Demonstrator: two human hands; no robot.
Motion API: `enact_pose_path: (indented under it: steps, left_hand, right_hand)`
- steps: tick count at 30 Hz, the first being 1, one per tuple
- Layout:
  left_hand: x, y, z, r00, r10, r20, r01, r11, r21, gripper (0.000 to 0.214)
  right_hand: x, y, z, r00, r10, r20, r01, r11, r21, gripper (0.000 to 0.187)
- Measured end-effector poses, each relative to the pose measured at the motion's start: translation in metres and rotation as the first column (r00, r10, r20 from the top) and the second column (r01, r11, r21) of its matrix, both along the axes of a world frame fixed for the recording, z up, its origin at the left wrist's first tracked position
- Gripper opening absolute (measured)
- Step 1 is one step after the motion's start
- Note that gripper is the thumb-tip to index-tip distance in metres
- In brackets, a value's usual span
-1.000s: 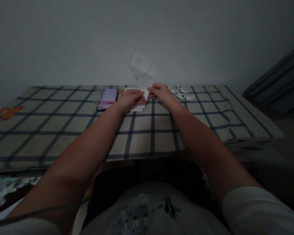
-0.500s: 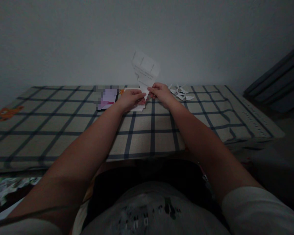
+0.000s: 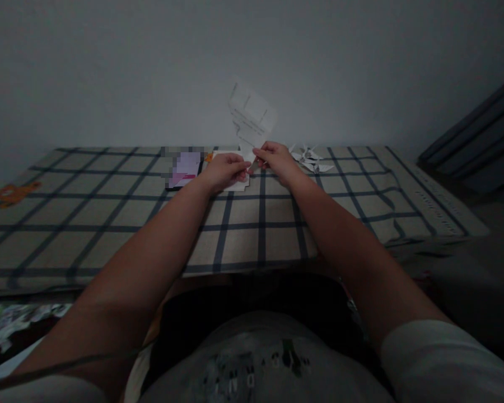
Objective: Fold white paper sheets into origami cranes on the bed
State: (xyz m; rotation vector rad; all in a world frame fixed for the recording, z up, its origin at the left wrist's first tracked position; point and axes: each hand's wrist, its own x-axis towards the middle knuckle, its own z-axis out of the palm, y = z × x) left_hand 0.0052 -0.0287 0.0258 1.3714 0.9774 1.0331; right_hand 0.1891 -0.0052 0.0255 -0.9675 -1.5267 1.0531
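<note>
White printed paper [image 3: 254, 109] is held up just above and beyond the pile of sheets [image 3: 235, 187], slightly to that pile's right. Its broad upper part leans tilted in front of the wall [image 3: 252, 45], narrowing downward to where the fingers meet. The left hand [image 3: 223, 172], over the pile, has its grip pinched on the low, narrow end; the right hand [image 3: 277, 158], right of the pile, nips the paper's right side between thumb and fingers.

Farther right of the pile lie white folded cranes [image 3: 317, 167]; just left of it rests a phone [image 3: 187, 164], partly pixelated. Beneath all this is a desk [image 3: 239, 240] with a checked cloth, which bears an orange bear figure [image 3: 14, 194] well to the pile's left.

The likeliest trouble, I judge, is a skewed crease or small tear at the pinched end, should the hands pull unevenly; the unsupported upper part could also sway and twist the layers, and the dim light may hide a misaligned edge.

Compared with a second ago, the upper part sits higher and a little farther right, and less white shows between the thumbs, while pile, phone and cranes are unchanged.
</note>
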Motion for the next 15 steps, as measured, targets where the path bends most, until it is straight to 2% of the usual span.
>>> enact_pose_path:
  steps: [4, 10, 15]
  left_hand:
    - [0.0008, -0.0025, 0.0021, 1.0, 0.014, 0.016, -0.014, 1.0, 0.019, 0.023]
    - [0.0012, 0.0007, -0.0014, 0.999, 0.013, 0.031, -0.013, 1.0, -0.022, 0.02]
    - [-0.0002, 0.0016, -0.0011, 1.0, 0.016, 0.017, -0.016, 1.0, -0.004, 0.026]
  right_hand:
    - [0.0001, -0.0014, 0.0015, 0.999, 0.013, -0.034, -0.013, 1.0, 0.007, 0.027]
    - [0.0002, -0.0023, 0.0046, 0.996, -0.077, -0.054, 0.078, 0.997, 0.027, 0.028]
    - [-0.0007, -0.0047, 0.005, 0.996, -0.055, -0.07, 0.056, 0.998, 0.017, 0.027]
